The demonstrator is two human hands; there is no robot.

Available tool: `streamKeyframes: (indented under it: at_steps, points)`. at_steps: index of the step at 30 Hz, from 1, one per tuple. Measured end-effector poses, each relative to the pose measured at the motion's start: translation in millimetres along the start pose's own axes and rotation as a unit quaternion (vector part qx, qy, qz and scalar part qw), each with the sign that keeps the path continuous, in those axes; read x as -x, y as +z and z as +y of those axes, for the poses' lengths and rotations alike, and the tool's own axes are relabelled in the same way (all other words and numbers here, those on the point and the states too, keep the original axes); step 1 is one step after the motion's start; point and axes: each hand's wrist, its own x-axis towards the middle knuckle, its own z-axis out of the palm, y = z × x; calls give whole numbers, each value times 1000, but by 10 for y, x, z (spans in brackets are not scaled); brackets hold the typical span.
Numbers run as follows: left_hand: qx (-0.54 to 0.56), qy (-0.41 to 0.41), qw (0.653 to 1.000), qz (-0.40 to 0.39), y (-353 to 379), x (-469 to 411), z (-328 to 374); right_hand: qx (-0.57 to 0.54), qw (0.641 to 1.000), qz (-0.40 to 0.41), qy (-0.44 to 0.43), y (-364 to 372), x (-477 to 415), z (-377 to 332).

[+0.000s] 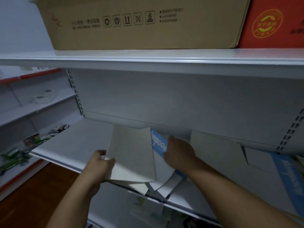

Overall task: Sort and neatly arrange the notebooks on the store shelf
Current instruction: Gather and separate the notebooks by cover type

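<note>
A pale grey-white notebook [131,153] tops a small stack on the white shelf [69,145], its near edge overhanging the shelf front. My left hand [100,163] grips the stack's left edge, thumb on the cover. A blue-and-white notebook [158,143] sticks out to the right from under the top one. My right hand [177,153] lies on it, fingers curled at its blue band. More pale notebooks [213,150] lie flat further right, and a blue-covered one [289,175] sits at the far right edge.
A brown cardboard box [139,22] and a red box [271,22] stand on the shelf above. Green-printed items [39,139] lie on the neighbouring shelf unit at left. A lower shelf [148,208] holds more printed goods. Dark wood floor [32,195] shows at bottom left.
</note>
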Motion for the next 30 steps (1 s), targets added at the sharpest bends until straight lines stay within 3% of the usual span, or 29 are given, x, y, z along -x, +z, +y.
streamKeyframes:
  at_steps: [3,5,8,12,16,19,21,23,25,28,30]
  points:
    - [98,2,995,22,-23,28,32,-184,981,-61,5,-24,-21,-14]
    - [142,13,989,32,-38,21,83,-294,955,9,29,-105,13,63]
    - [216,21,976,-15,126,2,206,-379,913,129,77,-317,194,372]
    - [217,58,968,-112,768,43,406,-425,859,226,174,-639,656,1023]
    - [172,70,964,-192,1569,240,579,-357,834,318,276,-831,1166,1683]
    - [136,48,958,-248,2001,412,619,-261,843,312,352,-869,1487,2049]
    - [115,35,957,-265,2117,489,644,-157,882,210,392,-841,1597,2197]
    - [21,63,965,-252,2091,449,668,-24,908,75,411,-814,1633,2244]
    - [-71,129,964,-221,1905,323,688,74,912,46,401,-798,1595,2242]
    - [-137,178,967,-118,1414,-27,637,13,935,123,331,-777,1417,2007]
    - [-230,145,961,-42,980,-287,444,-68,958,131,244,-711,1225,1674]
